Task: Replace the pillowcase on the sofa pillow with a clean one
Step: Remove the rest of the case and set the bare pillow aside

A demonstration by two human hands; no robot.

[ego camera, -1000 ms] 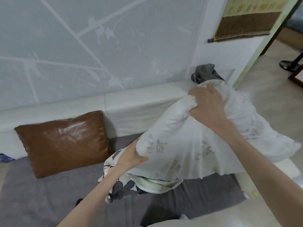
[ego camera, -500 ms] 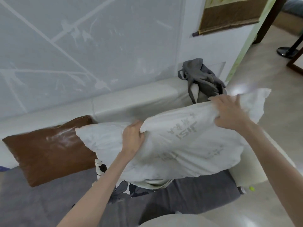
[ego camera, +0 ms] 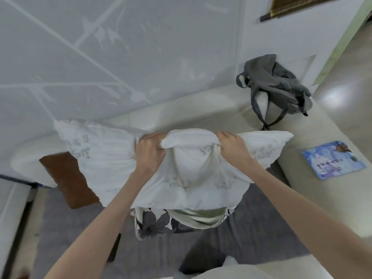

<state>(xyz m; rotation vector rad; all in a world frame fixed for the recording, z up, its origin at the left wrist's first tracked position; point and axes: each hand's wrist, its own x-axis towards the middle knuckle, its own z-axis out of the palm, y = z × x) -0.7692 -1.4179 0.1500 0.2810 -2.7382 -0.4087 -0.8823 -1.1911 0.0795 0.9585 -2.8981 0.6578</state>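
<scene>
A white pillow [ego camera: 193,178] with faint grey lettering hangs lengthwise in the air above the sofa seat. My left hand [ego camera: 150,153] grips its top edge left of centre, fingers curled into the fabric. My right hand [ego camera: 233,148] grips the same edge right of centre. The fabric bunches up between the two hands. Under the pillow, on the grey seat, lies a floral black-and-white pillowcase [ego camera: 161,224] with a pale green piece [ego camera: 199,216] on it.
A brown leather cushion [ego camera: 68,182] leans against the cream sofa back [ego camera: 201,115] at left, partly hidden by the pillow. A grey bag [ego camera: 275,85] sits on the sofa corner. A blue printed pad [ego camera: 333,160] lies on the right armrest. The seat cover [ego camera: 80,228] is grey.
Both hands have shifted to the pillow's top edge, closer together. The pillow has turned to hang level and squarely in front of me, and the view has tilted down.
</scene>
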